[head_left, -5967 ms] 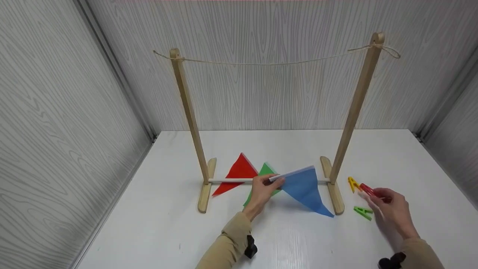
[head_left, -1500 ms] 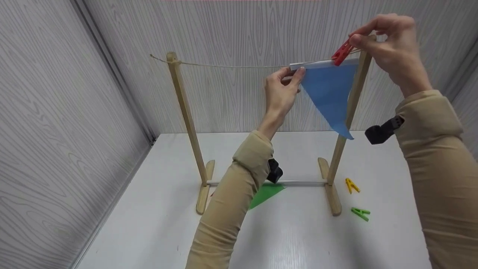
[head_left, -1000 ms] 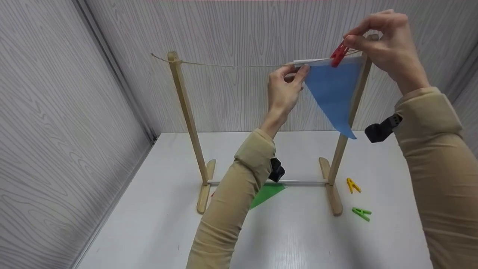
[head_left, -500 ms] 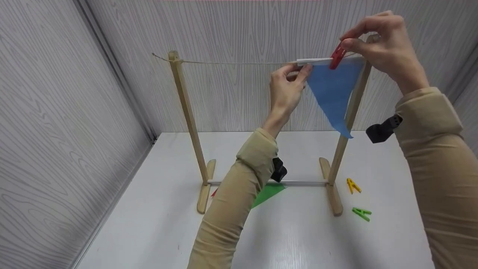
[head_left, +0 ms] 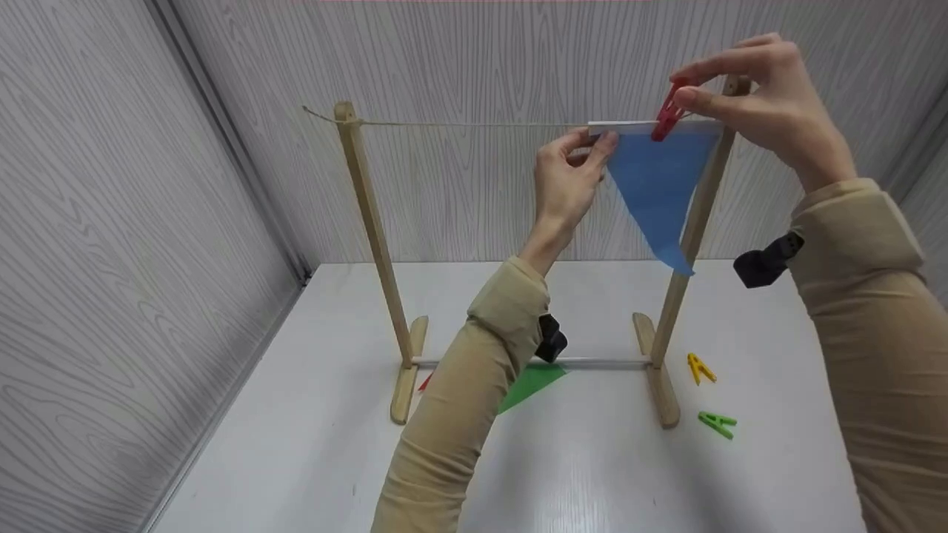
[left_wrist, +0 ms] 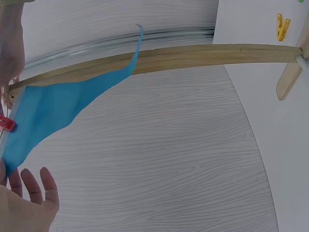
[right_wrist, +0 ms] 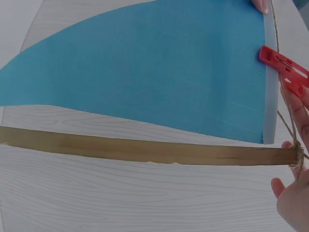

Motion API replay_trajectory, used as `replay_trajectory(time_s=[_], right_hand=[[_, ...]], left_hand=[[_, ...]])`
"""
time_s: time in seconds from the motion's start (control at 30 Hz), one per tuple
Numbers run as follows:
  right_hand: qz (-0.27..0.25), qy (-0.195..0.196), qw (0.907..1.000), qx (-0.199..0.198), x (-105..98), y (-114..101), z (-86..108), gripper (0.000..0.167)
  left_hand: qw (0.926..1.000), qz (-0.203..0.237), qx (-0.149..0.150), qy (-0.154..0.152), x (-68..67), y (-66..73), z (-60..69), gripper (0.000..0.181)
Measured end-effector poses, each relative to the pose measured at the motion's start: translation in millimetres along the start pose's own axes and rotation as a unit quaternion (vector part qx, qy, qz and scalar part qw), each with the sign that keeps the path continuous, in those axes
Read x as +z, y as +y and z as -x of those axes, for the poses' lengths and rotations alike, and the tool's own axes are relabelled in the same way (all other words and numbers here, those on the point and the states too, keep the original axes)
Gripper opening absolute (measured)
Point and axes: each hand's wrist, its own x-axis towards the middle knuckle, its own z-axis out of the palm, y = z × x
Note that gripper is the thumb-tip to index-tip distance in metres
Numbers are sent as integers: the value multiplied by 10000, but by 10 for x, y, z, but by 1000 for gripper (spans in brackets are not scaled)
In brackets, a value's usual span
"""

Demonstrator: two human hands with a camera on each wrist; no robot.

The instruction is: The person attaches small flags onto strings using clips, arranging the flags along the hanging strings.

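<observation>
Head view: blue pennant [head_left: 655, 192] up at the string [head_left: 474, 124], red clothespin [head_left: 669, 112] over its hem

Both hands are busy. The left hand [head_left: 566, 178] pinches the upper left corner of the pennant's white hem [head_left: 633, 128]; the right hand [head_left: 785, 104] pinches the clothespin at its upper end. The pennant hangs above the desk [head_left: 296, 414], beside the right post [head_left: 672, 311] of the wooden stand.

A yellow clothespin [head_left: 700, 368] and a light green clothespin [head_left: 717, 424] lie between that post's foot and the desk's right edge. A green pennant [head_left: 535, 385] lies farther left, and a sliver of red [head_left: 425, 382] shows beside the left sleeve [head_left: 463, 385].

The step in hand looks like pegging the blue pennant up. Whether string and hem both sit inside the clothespin's jaws, I cannot tell. The next move seems to call for seating that bite over both, then easing the right fingers off before the left lets go.
</observation>
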Motion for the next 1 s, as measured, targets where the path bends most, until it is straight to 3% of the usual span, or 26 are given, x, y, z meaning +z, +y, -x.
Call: replay_trajectory(time_s=[0.37,0.77,1.0], right_hand=[[-236,8,9997,-75,28,17,17,33],[-779,326,9964,-98,90,55,19,32],[-1174,606,9912,79,145,75,26,31]], left_hand=[[10000,54,-29,-22,-38,-45,14,23],[9996,176,-188,82,-92,-115,35,26],[9999,-108,-94,5,-147,-200,98,28]])
